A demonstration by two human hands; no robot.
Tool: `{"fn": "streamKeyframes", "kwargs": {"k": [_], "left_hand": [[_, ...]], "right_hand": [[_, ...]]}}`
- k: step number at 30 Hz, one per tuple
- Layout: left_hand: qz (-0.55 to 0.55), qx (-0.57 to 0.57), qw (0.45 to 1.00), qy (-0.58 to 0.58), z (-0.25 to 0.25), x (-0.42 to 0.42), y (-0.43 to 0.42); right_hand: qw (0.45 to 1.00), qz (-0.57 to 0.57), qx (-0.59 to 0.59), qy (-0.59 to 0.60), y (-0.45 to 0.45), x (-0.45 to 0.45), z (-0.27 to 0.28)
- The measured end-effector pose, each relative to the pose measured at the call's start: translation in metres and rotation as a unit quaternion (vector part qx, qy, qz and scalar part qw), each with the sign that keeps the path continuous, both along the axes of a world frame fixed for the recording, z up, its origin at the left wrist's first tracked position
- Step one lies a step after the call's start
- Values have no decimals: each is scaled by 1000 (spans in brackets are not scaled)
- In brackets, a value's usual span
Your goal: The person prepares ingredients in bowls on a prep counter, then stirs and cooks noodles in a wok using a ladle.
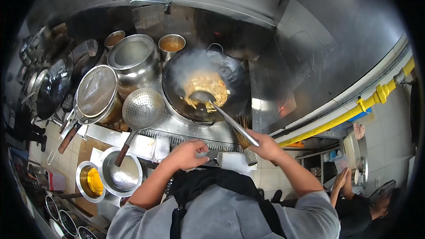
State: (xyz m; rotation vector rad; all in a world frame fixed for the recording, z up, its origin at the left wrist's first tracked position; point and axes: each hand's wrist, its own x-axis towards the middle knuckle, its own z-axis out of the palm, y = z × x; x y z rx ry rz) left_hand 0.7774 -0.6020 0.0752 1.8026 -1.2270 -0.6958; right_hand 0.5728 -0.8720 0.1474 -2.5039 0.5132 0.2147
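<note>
My right hand [264, 147] is wrapped round the handle end of a metal wok ladle [230, 120]. The ladle's bowl rests among noodles [206, 84] in a dark wok [234, 93], and steam rises over them. My left hand [189, 154] is at the stove's front edge, fingers loosely curled and thumb apart, with nothing visible between them. Close to its thumb is a grey flat piece [213, 156], whose kind I cannot make out; whether they touch is unclear. A bamboo wok brush [243, 139] stands beside the ladle handle, below the wok.
Left of the wok are a perforated skimmer [143, 108], a mesh strainer [96, 90] and a large lidded pot [132, 55]. Bowls of yellow liquid [94, 182] and cloudy liquid [126, 175] stand at lower left. A yellow pipe [336, 121] runs along the right. Another person's hands [341, 180] show at lower right.
</note>
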Motion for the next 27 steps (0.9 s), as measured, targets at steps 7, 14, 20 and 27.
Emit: {"fn": "streamKeyframes", "kwargs": {"k": [7, 14, 20, 27], "left_hand": [[5, -2, 1000, -6, -3, -3, 14], [109, 26, 994, -6, -19, -66, 62], [294, 129, 943, 90, -11, -165, 128], [402, 152, 887, 172, -7, -262, 180]], "right_hand": [[980, -103, 52, -159, -21, 71, -68], [967, -138, 186, -107, -20, 73, -80], [990, -93, -80, -66, -42, 109, -70], [985, -47, -161, -49, -30, 118, -94]]}}
